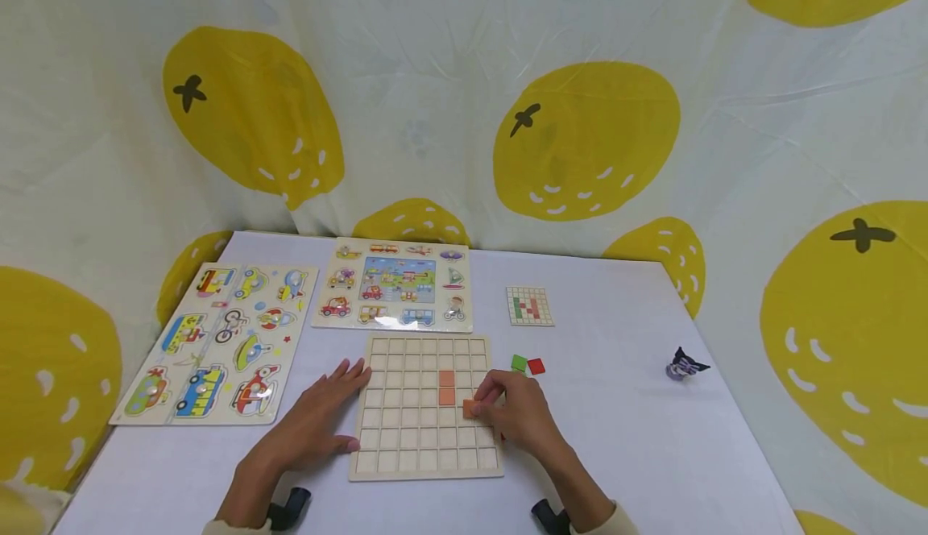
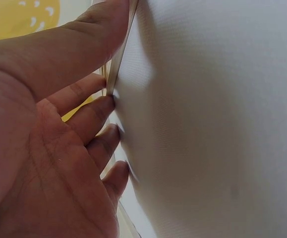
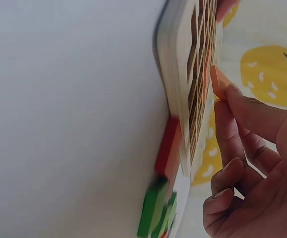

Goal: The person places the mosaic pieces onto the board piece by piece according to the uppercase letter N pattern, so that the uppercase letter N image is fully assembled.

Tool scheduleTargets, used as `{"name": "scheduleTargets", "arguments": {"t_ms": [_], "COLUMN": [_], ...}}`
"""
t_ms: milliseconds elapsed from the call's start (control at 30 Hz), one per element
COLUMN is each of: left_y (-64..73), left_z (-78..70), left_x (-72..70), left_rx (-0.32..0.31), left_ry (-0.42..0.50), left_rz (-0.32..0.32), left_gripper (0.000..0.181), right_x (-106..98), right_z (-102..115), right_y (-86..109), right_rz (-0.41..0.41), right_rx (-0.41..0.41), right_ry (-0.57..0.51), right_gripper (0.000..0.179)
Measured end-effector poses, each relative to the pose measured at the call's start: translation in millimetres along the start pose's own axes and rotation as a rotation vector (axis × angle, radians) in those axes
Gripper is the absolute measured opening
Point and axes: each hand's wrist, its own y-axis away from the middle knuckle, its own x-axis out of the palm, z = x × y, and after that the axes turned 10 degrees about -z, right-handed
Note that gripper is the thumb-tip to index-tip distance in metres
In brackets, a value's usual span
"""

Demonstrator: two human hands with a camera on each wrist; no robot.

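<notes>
A wooden grid board [image 1: 425, 475] lies in the middle of the table with two orange square tiles [image 1: 446, 387] set in neighbouring cells, one above the other. Between thumb and fingertips, my right hand [image 1: 524, 416] pinches a third orange tile [image 3: 218, 83], held over the right part of the grid. At the board's left edge rests my left hand [image 1: 315, 416], fingers spread and thumb lower down. In the left wrist view its fingertips [image 2: 103, 104] touch that edge. Red [image 3: 168, 148] and green [image 3: 153, 206] tiles lie beside the board's right side.
A small pattern card [image 1: 530, 307] with a coloured grid lies behind the green [image 1: 519, 363] and red [image 1: 536, 367] tiles. Two vehicle puzzle boards, one at left [image 1: 286, 366] and one behind [image 1: 391, 326], flank the grid. A small dark patterned object [image 1: 685, 366] stands far right.
</notes>
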Motion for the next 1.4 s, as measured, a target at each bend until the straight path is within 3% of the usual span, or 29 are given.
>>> {"name": "scheduleTargets", "arguments": {"t_ms": [167, 633, 867, 1200, 1400], "left_y": [0.5, -1.6, -2.4, -0.3, 0.2], "left_z": [1.2, 0.0, 0.1, 1.5, 1.1], "left_x": [0.4, -0.6, -0.5, 0.4, -1.0], "left_rx": [-0.010, -0.013, -0.020, -0.013, -0.008], "left_ry": [-0.013, -0.008, -0.009, -0.009, -0.003], "left_rz": [0.006, 0.010, 0.016, 0.015, 0.013], "left_gripper": [0.107, 0.107, 0.107, 0.106, 0.106], "right_x": [11.1, 25.3, 30.4, 23.0, 6.7], "right_z": [5.9, 19.2, 20.3, 19.0, 10.5], "right_y": [3.5, 1.4, -0.1, 2.4, -0.4], "right_rz": [0.030, 0.012, 0.023, 0.078, 0.004], "right_rx": [-0.032, -0.074, -0.097, -0.080, -0.071], "right_ry": [0.005, 0.035, 0.110, 0.051, 0.009], "right_gripper": [0.021, 0.020, 0.020, 0.014, 0.014]}}
